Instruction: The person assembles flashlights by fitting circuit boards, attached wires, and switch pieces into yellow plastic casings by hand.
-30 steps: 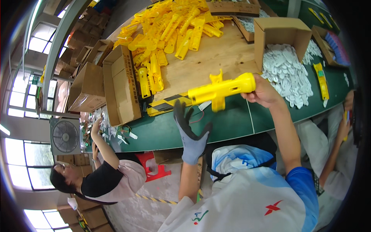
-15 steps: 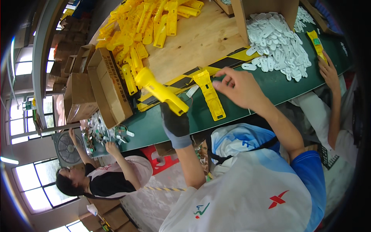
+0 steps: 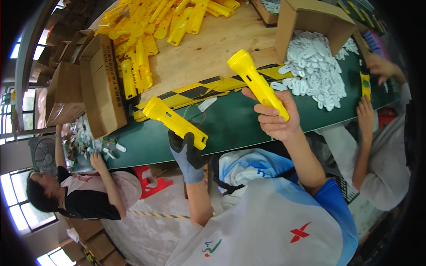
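My left hand (image 3: 186, 153), in a grey and black glove, grips a yellow flashlight housing (image 3: 175, 122) near its tail end. The wide head of this housing points up and left. In my bare right hand (image 3: 280, 117) is another yellow flashlight housing (image 3: 259, 84), held by its handle with the head up. The two housings are apart, both raised over the near part of the green table (image 3: 235, 122). Between them, a small white part (image 3: 207, 104) with thin wires lies close to the striped edge.
Yellow housings (image 3: 142, 53) are heaped on the wooden board (image 3: 217, 44), edged with black-yellow tape (image 3: 199, 90). White oval pieces (image 3: 315, 71) spill from a carton (image 3: 306, 17). An open carton (image 3: 100, 84) stands left. Co-workers (image 3: 88, 195) sit on both sides; one's hand (image 3: 366, 115) touches a yellow part.
My right hand has taken hold of the housing that lay open on the table and lifted it, head up. My left hand stays on its housing. The whole view has shifted somewhat.
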A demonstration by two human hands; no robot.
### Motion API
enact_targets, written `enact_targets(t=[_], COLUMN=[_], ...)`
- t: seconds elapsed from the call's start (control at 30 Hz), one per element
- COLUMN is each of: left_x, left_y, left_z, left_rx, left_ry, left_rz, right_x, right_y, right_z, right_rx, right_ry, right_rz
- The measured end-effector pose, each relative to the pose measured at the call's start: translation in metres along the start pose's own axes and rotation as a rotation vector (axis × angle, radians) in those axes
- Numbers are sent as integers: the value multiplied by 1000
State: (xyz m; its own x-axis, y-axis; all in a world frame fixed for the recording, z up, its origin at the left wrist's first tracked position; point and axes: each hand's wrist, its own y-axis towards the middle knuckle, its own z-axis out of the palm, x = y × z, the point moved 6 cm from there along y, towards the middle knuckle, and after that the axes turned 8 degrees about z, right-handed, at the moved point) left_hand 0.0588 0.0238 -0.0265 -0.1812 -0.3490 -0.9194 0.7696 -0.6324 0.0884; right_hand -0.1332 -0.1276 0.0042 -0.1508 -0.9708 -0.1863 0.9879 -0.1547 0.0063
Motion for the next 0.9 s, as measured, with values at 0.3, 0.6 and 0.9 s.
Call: enact_targets(t=[0.3,0.6,0.9], left_x=[21,25,-3], left_y=[-23,-17,-41], left_z=[10,-8,-32], left_rx=[35,-175,-390], left_ry=[-180,-378,-284], left_rz=[-170,-177,-125], right_x=[-4,40,-31], right_y=[12,49,90], right_z=[39,45,0], right_rx=[464,-853,-498], right_ry=[-35,-2292,-2800], right_rz=[109,-1226,-629])
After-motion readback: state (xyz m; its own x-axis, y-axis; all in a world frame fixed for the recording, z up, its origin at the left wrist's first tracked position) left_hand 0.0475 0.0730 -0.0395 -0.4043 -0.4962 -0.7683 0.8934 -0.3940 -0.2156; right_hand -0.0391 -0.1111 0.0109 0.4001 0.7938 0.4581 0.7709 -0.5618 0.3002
